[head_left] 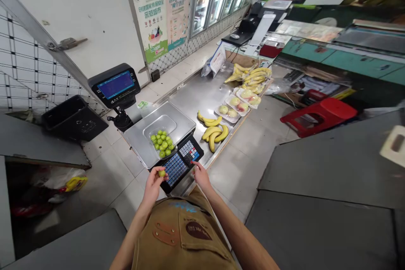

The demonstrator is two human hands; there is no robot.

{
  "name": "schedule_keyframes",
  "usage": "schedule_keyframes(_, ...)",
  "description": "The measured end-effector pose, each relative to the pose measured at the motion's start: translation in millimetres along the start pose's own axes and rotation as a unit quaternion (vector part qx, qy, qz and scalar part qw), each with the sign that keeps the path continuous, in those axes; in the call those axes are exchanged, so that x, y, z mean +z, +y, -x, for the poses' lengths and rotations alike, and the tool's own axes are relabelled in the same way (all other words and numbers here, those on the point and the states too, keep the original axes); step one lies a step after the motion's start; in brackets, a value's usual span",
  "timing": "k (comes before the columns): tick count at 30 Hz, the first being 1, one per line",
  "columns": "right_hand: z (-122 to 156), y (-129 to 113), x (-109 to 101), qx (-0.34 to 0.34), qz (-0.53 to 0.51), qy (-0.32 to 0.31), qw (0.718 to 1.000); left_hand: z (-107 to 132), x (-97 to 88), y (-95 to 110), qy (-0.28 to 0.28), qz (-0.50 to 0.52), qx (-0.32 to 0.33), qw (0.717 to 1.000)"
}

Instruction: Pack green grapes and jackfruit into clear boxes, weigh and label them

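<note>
My left hand (154,180) pinches a small round green fruit (162,173), plum- or jujube-like, at the left end of the scale's keypad (176,170). My right hand (200,175) holds nothing; its index finger points at the keypad's lower right edge, and whether it touches a key I cannot tell. Several more green fruits (162,142) lie in a clear plastic tray (149,131) on the steel plate of the weighing scale (136,140). The scale's blue-lit display (115,86) stands on a post at the back left.
Loose bananas (215,133) lie right of the scale on the steel counter (186,100). Behind them are wrapped fruit packs (238,104) and bagged bananas (253,76). A red stool (319,117) stands at right, and a black bin-like box (74,119) at left.
</note>
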State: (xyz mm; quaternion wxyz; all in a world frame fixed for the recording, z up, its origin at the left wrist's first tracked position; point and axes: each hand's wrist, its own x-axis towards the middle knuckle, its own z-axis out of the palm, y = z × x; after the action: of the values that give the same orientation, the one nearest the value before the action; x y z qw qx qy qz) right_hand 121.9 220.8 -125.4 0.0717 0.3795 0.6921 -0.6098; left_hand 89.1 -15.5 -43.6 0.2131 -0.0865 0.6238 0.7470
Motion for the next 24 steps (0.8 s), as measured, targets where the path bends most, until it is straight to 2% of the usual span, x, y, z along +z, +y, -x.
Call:
schedule_keyframes(4, 5.9, 24.7, -10.0, 0.012, 0.08, 0.0, 0.997, -5.6, -1.3, 3.9, 0.008, 0.042, -0.065, 0.997)
schedule_keyframes(8, 5.0, 28.7, -9.8, 0.009, 0.092, -0.023, 0.995, -9.7, 5.8, 4.2, 0.009, 0.024, -0.079, 0.997)
schedule_keyframes(12, 3.8, 23.1, -3.4, 0.001, 0.032, -0.032, 0.999, -16.4, 9.9, 2.1, 0.026, 0.0, -0.074, 0.997)
schedule_keyframes(15, 10.4, 13.9, 2.6, 0.013, -0.044, -0.057, 0.997, -28.3, 12.7, 8.2, 0.04, -0.004, -0.124, 0.991)
schedule_keyframes(18, 28.1, 1.5, 5.6, 0.028, -0.138, -0.102, 0.985, -36.9, 24.3, 16.3, 0.013, 0.024, -0.165, 0.986)
schedule_keyframes(20, 45.0, -6.5, 4.8, 0.032, -0.203, -0.117, 0.971, -33.5, 38.3, 18.0, -0.003, 0.017, -0.128, 0.992)
schedule_keyframes(22, 63.2, -13.1, 1.8, 0.054, -0.292, -0.137, 0.945, -21.0, 53.4, 16.7, -0.037, -0.051, -0.035, 0.997)
schedule_keyframes(24, 80.7, -17.3, -3.8, 0.09, -0.389, -0.159, 0.903, -3.3, 65.5, 15.4, -0.112, -0.165, 0.083, 0.976)
